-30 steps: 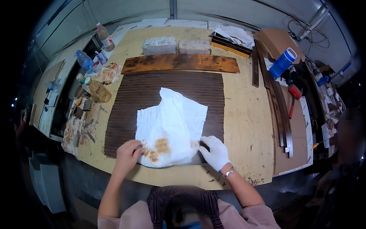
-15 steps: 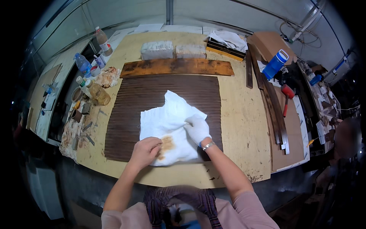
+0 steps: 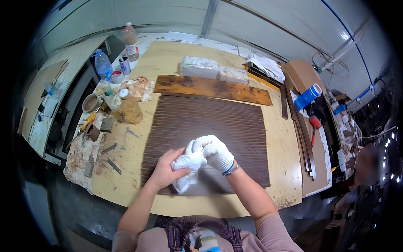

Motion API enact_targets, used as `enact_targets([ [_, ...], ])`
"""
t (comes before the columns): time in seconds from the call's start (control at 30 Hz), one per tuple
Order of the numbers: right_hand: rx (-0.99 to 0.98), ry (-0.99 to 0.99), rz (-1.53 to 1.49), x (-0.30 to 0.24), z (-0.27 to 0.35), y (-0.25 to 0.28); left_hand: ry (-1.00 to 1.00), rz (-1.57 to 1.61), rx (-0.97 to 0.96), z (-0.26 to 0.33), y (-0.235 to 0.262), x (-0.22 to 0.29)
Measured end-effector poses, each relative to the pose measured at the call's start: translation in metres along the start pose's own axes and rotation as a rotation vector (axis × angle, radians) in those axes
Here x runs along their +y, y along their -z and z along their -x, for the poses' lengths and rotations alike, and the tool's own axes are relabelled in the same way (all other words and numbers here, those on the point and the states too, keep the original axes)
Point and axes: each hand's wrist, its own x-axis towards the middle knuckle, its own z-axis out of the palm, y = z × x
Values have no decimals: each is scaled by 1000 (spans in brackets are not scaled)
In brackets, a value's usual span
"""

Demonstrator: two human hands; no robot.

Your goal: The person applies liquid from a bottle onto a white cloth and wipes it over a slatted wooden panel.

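A white cloth (image 3: 187, 168) is bunched up between my two hands above the near half of a dark brown slatted wood panel (image 3: 205, 113). My bare left hand (image 3: 167, 169) is closed round the bundle from the left, thumb across its near side. On the right, my right hand (image 3: 214, 153) wears a white knitted glove with a blue cuff edge, and its curled fingers grip the top of the cloth. Just beyond the panel lies a long, blotchy orange-brown board (image 3: 212, 89). The fold of cloth inside my hands is hidden.
Two white wrapped blocks (image 3: 199, 66) stand behind the board. Bottles, a jar of amber liquid (image 3: 131, 111) and stained rags (image 3: 138, 88) crowd the left. Toward the right are a blue bottle (image 3: 307, 97), dark wood strips (image 3: 297, 134) and a red mallet (image 3: 315, 122).
The cloth, spread over the panel before with a brown stain showing, is now gathered into a small bundle in both hands. My view has turned slightly, shifting the table.
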Motion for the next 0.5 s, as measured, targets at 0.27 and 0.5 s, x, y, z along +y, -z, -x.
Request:
enact_targets([
  [0.27,249,-238,165,51,-147,-47,301,931,408,64,84,-56],
  [0.5,429,74,805,141,-274,-30,255,1127,626,68,136,-74],
])
